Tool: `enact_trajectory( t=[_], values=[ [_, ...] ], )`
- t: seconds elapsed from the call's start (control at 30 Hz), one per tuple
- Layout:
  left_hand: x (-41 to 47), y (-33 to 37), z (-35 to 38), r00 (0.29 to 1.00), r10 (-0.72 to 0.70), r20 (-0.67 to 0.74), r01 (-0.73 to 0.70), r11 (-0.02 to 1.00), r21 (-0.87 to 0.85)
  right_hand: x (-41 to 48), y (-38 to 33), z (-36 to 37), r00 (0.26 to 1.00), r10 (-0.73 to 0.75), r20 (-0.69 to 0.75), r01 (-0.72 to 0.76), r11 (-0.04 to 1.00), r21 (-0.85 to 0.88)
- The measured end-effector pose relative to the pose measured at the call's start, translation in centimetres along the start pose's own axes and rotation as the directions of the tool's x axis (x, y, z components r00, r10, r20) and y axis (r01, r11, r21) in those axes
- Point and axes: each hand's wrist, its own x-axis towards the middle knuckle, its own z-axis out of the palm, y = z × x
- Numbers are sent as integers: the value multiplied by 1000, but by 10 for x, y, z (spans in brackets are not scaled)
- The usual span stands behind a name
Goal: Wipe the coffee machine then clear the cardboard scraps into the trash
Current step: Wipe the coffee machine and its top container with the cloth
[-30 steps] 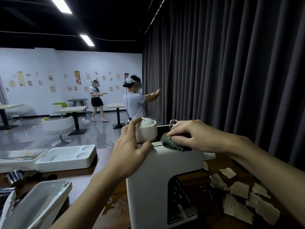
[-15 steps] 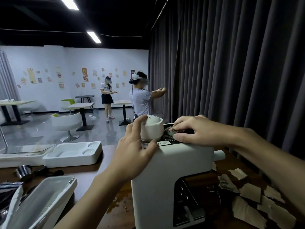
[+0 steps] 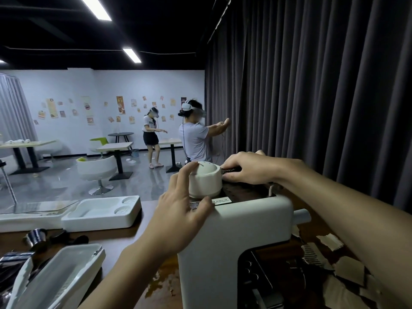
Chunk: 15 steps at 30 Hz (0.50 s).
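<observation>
A white coffee machine [image 3: 240, 233] stands on the brown table in front of me, with a round white knob [image 3: 206, 180] on its dark top. My left hand [image 3: 178, 215] steadies the machine, its fingers curled around the knob's left side and its thumb on the top edge. My right hand [image 3: 249, 168] presses a dark cloth [image 3: 229, 171] against the machine's top, just right of the knob; the hand hides most of the cloth. Torn cardboard scraps [image 3: 347, 270] lie on the table right of the machine.
White foam trays [image 3: 100, 210] sit at the table's far left edge, and a white plastic container [image 3: 55, 277] and metal parts [image 3: 35, 236] lie near left. A wet patch [image 3: 160, 284] marks the table. A dark curtain [image 3: 312, 97] hangs behind. Two people stand in the room beyond.
My right hand has slid the cloth from the front of the machine's top toward the back, beside the knob. My left hand stays on the knob.
</observation>
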Motion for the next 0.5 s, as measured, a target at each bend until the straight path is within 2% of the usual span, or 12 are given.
enact_trajectory(
  t=[0.2,0.33,0.5],
  values=[
    [1,1,0,1000,-7,-7,7,1000,-5,-6,-5,-5,1000,-5,27,5,1000,7],
    [1,1,0,1000,-8,-10,8,1000,6,-32,-12,-9,998,-60,7,60,998,-25],
    [-1,5,-2,1000,-13,5,13,1000,20,-76,-15,-17,994,-106,24,105,994,28]
  ],
)
